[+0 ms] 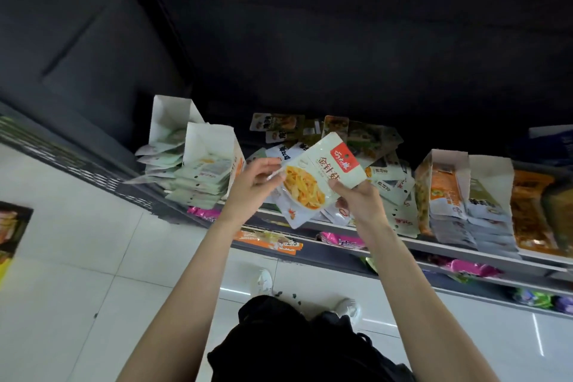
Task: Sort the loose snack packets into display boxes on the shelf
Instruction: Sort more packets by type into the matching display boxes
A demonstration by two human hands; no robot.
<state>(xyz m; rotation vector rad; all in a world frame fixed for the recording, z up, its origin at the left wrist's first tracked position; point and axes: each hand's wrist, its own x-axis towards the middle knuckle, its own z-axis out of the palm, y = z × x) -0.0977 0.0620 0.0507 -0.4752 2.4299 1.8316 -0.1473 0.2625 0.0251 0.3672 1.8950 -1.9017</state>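
White floor tiles [93,242] run under a dark shop shelf [465,253], and you're standing right up against it with both arms out over the loose pile of packets [381,164]. You've got one pale packet with a red label [322,178] held up above that pile: your right hand [356,200] grips its lower right corner with thumb and fingers curled around it, and your left hand [252,184] pinches the left edge between fingertips. Biggest risk I can see is the pile itself, since the packets lie overlapping right at the front lip of the shelf, and a nudge from your wrist on the way past could send a few sliding onto the rows below or the floor. Second risk is a mix-up: the pale packets look a lot alike from here, so you could drop this one into the wrong box if you don't check the label. As for the boxes, the two white ones on the left [210,158] stand open and already hold stacks of pale green packets, packed fairly full, so forcing another in could buckle the card flaps. On the right, an open box with orange print [443,192] holds light packets stacked near the front, and next to it sit orange packs [533,211], though I can't tell what box they're in.
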